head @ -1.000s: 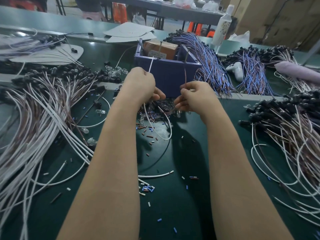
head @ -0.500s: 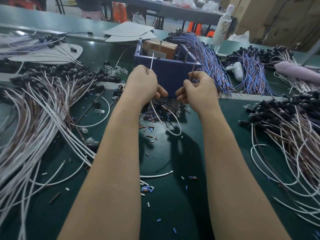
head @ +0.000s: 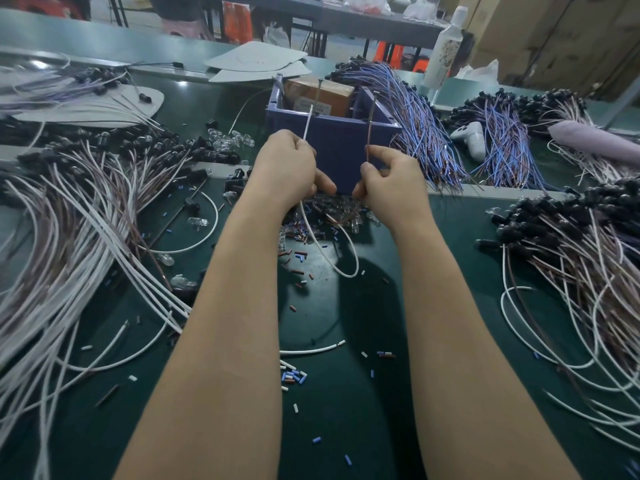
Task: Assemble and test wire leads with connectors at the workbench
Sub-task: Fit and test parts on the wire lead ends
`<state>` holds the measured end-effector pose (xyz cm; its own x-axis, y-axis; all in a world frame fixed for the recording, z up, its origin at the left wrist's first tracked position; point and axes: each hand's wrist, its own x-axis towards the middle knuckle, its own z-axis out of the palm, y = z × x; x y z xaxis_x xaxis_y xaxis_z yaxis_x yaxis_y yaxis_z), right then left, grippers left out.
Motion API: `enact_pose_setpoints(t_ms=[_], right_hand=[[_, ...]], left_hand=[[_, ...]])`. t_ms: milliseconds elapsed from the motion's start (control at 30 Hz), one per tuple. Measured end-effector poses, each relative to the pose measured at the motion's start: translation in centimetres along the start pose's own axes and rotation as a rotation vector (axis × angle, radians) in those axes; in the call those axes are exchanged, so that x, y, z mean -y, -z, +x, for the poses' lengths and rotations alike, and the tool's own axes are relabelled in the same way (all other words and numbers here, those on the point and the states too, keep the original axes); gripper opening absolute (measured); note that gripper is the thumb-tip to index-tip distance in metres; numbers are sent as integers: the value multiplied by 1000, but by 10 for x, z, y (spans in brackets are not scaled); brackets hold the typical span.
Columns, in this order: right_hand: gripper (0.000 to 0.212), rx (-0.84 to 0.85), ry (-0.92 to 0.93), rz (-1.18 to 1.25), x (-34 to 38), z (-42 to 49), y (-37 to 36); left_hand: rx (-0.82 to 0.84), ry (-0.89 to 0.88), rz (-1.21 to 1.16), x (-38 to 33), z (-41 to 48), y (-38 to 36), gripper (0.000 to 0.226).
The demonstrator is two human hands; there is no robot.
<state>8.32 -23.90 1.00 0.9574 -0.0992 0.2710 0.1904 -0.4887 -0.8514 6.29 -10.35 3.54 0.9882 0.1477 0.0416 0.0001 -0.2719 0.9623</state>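
Note:
My left hand (head: 285,168) grips a white wire (head: 307,124) whose end sticks up above the fist; the rest loops down to the green mat (head: 346,393) below my hands. My right hand (head: 388,183) pinches a thin brown wire (head: 370,123) that also points upward. Both hands hover just in front of a blue plastic bin (head: 332,147). Under them lies a heap of small clear bulbs and connector parts (head: 332,213). What joins the two wires between my palms is hidden.
Bundles of white and brown leads with black connectors lie at the left (head: 69,216) and right (head: 581,251). Blue-purple leads (head: 426,126) drape behind the bin. A cardboard box (head: 322,95) sits inside the bin. Cut insulation bits (head: 294,375) litter the mat. A white bottle (head: 446,46) stands far back.
Both hands have risen a little and moved apart, with the white and brown wire ends now standing higher in front of the bin. The white loop hangs lower over the mat.

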Motion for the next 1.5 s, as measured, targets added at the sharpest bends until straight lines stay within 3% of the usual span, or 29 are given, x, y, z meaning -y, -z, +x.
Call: enact_pose_setpoints(t_ms=[1500], right_hand=[[33,-57,12,14,-1,1,2]], left_hand=[[11,-42,67,7,6,0,22]])
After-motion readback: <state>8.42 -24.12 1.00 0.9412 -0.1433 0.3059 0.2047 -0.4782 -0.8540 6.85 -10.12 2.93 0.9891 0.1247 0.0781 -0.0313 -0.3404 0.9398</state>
